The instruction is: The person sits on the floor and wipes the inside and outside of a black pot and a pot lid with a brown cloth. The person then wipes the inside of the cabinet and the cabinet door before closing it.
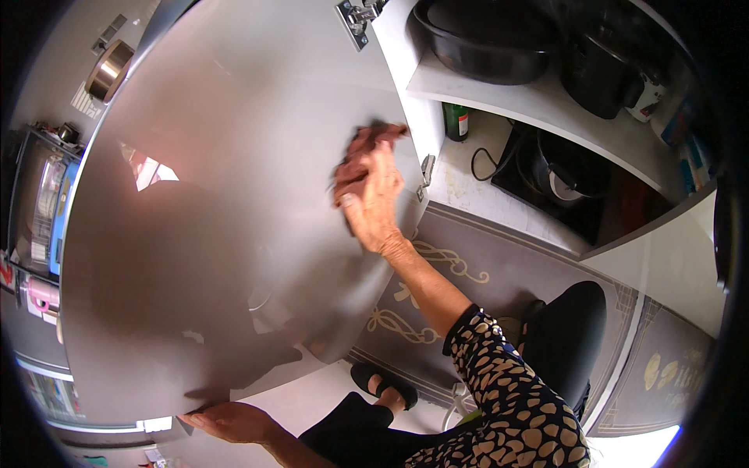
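Observation:
A glossy grey cabinet door (234, 245) stands swung out from its white cabinet and fills the left and middle of the view. My right hand (374, 199) presses a crumpled reddish-brown cloth (366, 155) flat on the door's face, close to its hinged edge; hand and cloth are slightly blurred. At the door's far lower corner, my left hand (228, 421) holds the edge, its fingers partly hidden. Metal hinges (355, 24) join door and cabinet.
Inside the cabinet, a black pan (488, 44) and a black pot (600, 73) sit on the shelf (468, 88). Below are a green bottle (456, 121), a black cable and a dark flat appliance (526, 175). A patterned mat (445, 257) lies on the floor under my feet.

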Tool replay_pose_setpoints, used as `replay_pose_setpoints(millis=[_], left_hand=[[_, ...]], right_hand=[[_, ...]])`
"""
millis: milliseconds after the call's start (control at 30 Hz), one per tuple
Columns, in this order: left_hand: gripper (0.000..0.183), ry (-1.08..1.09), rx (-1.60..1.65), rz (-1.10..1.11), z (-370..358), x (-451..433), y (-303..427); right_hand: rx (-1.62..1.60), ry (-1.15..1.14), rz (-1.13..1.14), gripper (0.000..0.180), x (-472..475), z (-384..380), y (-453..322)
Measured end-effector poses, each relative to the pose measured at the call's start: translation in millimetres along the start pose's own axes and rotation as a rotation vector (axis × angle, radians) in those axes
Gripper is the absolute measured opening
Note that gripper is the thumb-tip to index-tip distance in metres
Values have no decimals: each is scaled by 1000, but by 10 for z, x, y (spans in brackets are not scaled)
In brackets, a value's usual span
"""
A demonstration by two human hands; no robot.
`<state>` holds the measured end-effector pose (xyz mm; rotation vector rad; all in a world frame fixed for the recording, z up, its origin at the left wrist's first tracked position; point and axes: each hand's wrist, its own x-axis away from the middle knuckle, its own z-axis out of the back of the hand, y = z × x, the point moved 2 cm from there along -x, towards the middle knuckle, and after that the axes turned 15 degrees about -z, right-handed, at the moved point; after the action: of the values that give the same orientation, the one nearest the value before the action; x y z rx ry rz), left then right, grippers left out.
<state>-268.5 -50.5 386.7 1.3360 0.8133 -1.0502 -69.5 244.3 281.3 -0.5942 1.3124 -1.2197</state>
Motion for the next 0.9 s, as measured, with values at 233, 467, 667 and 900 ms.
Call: replay_pose_setpoints(millis=[233, 467, 667, 900], left_hand=[[54, -79, -353, -121, 13, 12, 50], [53, -69, -202, -34, 90, 14, 3], [46, 45, 96, 107, -186, -25, 158], [36, 67, 148, 79, -154, -45, 217]], right_hand=[[-398, 70, -637, 50, 404, -354, 1360], [-866, -2, -1217, 72, 977, -655, 2425], [-765, -44, -1164, 71, 1352, -732, 2164], [-292, -22, -565, 59, 836, -355, 328]])
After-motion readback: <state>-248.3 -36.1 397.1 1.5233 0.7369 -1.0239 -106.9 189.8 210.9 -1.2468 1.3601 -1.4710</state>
